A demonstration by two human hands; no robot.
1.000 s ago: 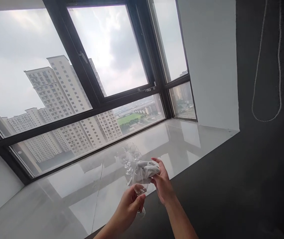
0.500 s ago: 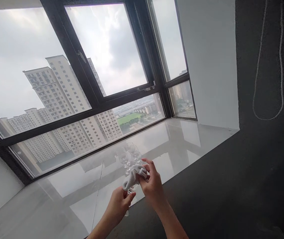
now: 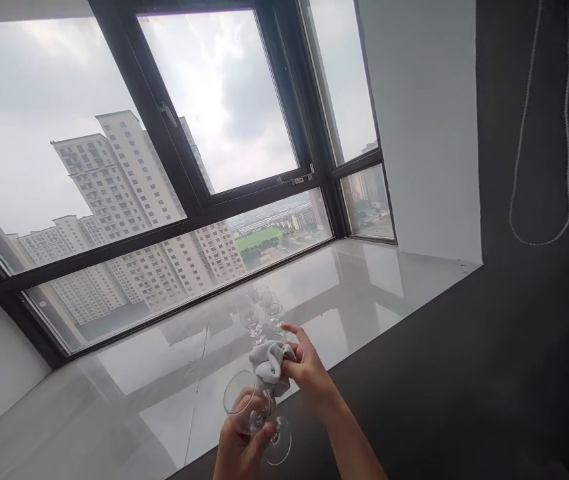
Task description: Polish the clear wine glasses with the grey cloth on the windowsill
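Note:
My left hand point(image 3: 245, 430) is closed around a clear stemmed glass point(image 3: 238, 400), which is tilted so that its rim faces left and its round foot points down to the right. A crumpled light grey cloth point(image 3: 270, 363) is pinched in my right hand point(image 3: 305, 367), whose index finger sticks out. The cloth is close to the glass; whether they touch I cannot tell. Just beyond the cloth, several more clear stemmed glasses point(image 3: 249, 313) stand upright on the glossy sill, partly hidden by the cloth and my right hand.
The pale reflective sill point(image 3: 129, 407) runs below dark-framed windows point(image 3: 199, 212), and its front edge drops off near my hands. A white side wall point(image 3: 424, 133) rises at the right. A looped cord point(image 3: 539, 242) hangs against the dark area beyond it.
The glass in my left hand has come into clear view, its rim now toward the left. My left hand has turned and lowered slightly, and the cloth is bunched differently.

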